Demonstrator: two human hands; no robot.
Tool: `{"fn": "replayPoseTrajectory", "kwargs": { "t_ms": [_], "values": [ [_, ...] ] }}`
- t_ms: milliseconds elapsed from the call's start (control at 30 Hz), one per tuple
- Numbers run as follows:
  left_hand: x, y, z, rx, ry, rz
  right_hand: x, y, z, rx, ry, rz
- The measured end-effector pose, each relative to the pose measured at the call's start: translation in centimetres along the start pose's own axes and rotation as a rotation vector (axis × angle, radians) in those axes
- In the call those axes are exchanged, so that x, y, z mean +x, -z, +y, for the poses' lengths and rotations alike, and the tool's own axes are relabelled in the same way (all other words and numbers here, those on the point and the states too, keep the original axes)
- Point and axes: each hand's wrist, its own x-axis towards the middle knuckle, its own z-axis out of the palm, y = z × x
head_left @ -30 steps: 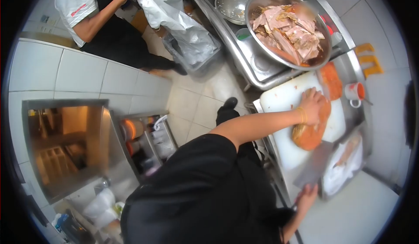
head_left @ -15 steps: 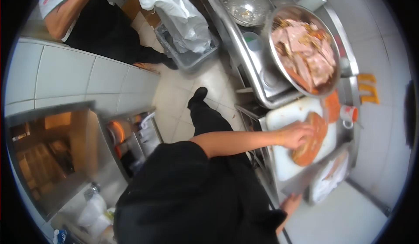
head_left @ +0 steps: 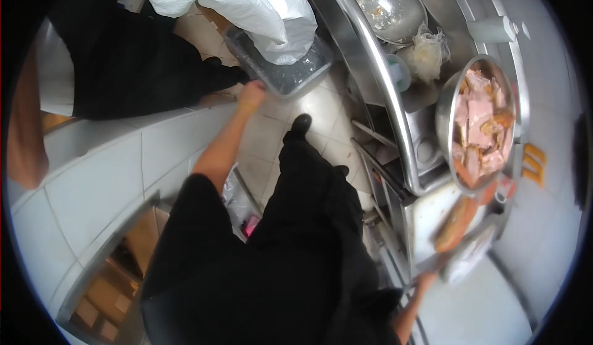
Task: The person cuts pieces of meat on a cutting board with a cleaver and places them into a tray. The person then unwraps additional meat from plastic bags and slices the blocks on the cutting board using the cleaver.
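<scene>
My left hand (head_left: pixel 252 93) is held out over the floor with fingers curled, beside the grey plastic tub (head_left: pixel 287 82). Whether it touches the tub or holds anything small is not clear. Low on the right, my right hand (head_left: pixel 425 280) is closed around the handle of what looks like a knife (head_left: pixel 440 260), blurred, with its blade at the near edge of the white cutting board (head_left: pixel 426 215). A long orange-brown piece of food (head_left: pixel 456 224) lies on the board. Beyond it, a steel bowl (head_left: pixel 446 113) holds pink and browned meat pieces (head_left: pixel 480 119).
A white plastic bag (head_left: pixel 272 11) hangs over the tub. Another person in dark trousers (head_left: pixel 123 61) stands at the upper left behind a tiled low wall (head_left: pixel 105 166). The sink's steel rim (head_left: pixel 377 54), another bowl (head_left: pixel 389 11) and a wrapped white tray (head_left: pixel 472 255) are on the right.
My left hand has left the orange-brown piece and swung across to the tub. The view has turned and shifted, and the other person appears closer. My right hand stays near the board.
</scene>
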Motion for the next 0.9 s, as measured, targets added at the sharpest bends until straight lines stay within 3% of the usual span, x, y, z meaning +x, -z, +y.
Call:
{"fn": "replayPoseTrajectory", "kwargs": {
  "t_ms": [133, 233, 300, 400, 500, 567, 800, 900],
  "values": [
    [4.4, -1.6, -8.5, -0.012, 0.128, 0.014, -0.1, 0.6, -1.6, 0.000, -0.005, -0.045],
    [5.5, -7.0, -14.9, -0.062, 0.069, -0.027, -0.2, 0.7, -2.4, 0.022, -0.007, -0.068],
    [3.0, -8.7, -14.9, -0.036, -0.071, -0.066, -1.0, 0.6, -3.6, 0.051, -0.016, -0.073],
    [-0.5, -9.1, -11.7, -0.106, 0.026, -0.230, -4.5, 0.2, -8.7, 0.111, 0.008, -0.046],
    [-2.7, -8.4, -8.4, 0.053, -0.038, -0.158, -3.1, -0.6, -5.8, 0.095, 0.088, 0.007],
    [-2.5, -8.3, -7.6, -0.021, 0.068, -0.289, -1.8, -0.7, -3.9, 0.088, 0.070, 0.001],
    [-1.1, -8.8, -6.3, -0.075, 0.005, -0.344, 1.2, -1.5, 3.2, 0.100, -0.077, 0.006],
    [-0.6, -8.5, -4.6, -0.136, -0.040, -0.381, 2.4, -2.5, 5.9, 0.165, -0.034, 0.002]
  ]
}}
